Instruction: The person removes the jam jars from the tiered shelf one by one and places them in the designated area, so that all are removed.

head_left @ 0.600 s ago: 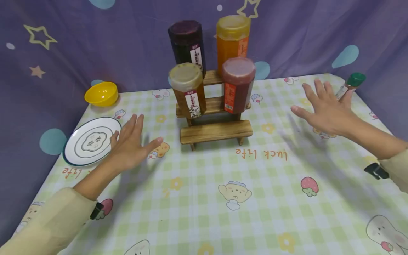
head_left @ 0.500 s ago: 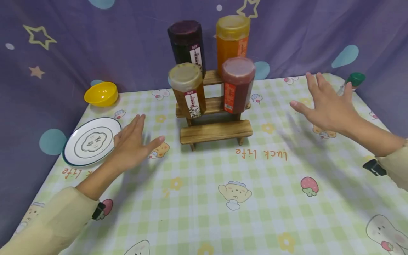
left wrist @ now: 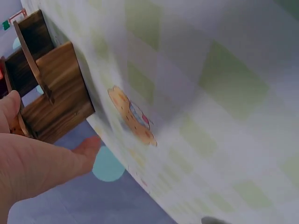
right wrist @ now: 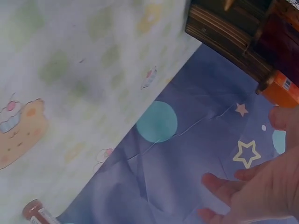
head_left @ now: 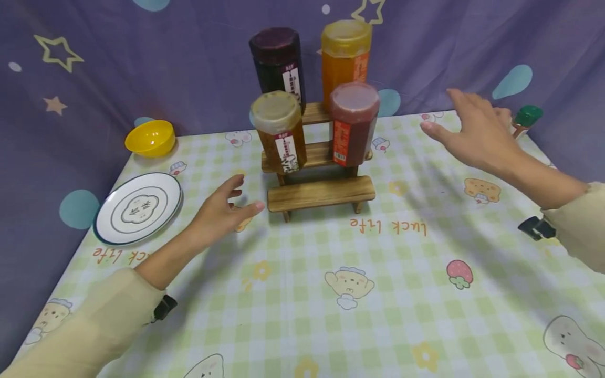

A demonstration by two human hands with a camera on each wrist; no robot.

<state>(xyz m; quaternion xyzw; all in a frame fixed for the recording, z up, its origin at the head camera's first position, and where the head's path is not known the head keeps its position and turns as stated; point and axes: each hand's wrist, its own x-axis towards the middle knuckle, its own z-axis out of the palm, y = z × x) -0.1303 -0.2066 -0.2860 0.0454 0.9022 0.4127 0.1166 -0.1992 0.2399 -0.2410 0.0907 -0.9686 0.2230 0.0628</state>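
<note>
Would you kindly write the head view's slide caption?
Left hand and right hand flank a stepped brown wooden stand bearing four faceted, differently coloured jars.

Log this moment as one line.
left hand: empty, near rack | right hand: empty, above table | jars: four, on upper two tiers | plate: on table

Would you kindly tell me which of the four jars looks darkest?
The back-left jar, on the wooden top step: it is near-black purple, unlike the amber jar, orange jar and red jar.
</note>
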